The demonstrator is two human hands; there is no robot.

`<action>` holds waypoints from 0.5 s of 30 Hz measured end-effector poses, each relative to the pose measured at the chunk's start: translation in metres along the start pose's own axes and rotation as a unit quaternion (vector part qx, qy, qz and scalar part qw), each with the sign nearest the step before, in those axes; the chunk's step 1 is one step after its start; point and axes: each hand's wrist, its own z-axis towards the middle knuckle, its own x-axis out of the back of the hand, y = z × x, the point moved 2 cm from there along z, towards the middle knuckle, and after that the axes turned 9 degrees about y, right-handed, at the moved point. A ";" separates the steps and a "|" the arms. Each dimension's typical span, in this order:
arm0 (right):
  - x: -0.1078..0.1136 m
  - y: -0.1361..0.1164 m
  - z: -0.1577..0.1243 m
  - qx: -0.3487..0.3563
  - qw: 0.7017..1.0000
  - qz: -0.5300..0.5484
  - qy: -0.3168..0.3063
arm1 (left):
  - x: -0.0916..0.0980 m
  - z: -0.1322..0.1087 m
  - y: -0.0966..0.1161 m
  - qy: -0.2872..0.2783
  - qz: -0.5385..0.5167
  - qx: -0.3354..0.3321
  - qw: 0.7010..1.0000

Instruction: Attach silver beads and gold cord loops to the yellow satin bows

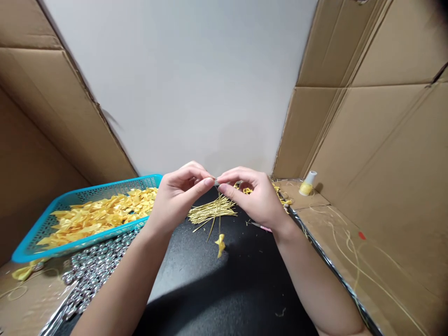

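Pinching one tiny piece (216, 181) together: left hand (178, 196), right hand (257, 196), above black mat (217, 284); cardboard walls (385, 140) around, teal tray (87, 239) left.

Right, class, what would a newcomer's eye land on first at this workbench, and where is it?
The turquoise basket heaped with yellow satin bows, at the left, strikes first. At the centre, the left hand and right hand pinch a small pale piece together above a bundle of gold wires on the black mat. Shiny silver pieces lie in front of the basket.
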 end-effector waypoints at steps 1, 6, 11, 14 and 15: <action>-0.003 -0.001 -0.001 0.003 1.000 0.010 -0.013 | -0.002 -0.002 0.002 -0.006 0.011 -0.006 1.000; -0.010 0.002 -0.003 -0.003 0.998 0.048 -0.030 | -0.007 -0.004 0.004 -0.015 0.028 -0.011 0.999; -0.004 0.007 0.000 -0.028 0.993 0.111 0.020 | -0.006 0.004 -0.021 -0.125 0.050 0.091 0.987; 0.004 0.007 0.004 -0.043 0.989 0.128 0.066 | -0.012 0.004 -0.045 -0.254 0.076 0.141 0.954; 0.008 0.007 0.005 -0.046 0.987 0.127 0.085 | -0.016 0.001 -0.053 -0.304 0.084 0.167 0.934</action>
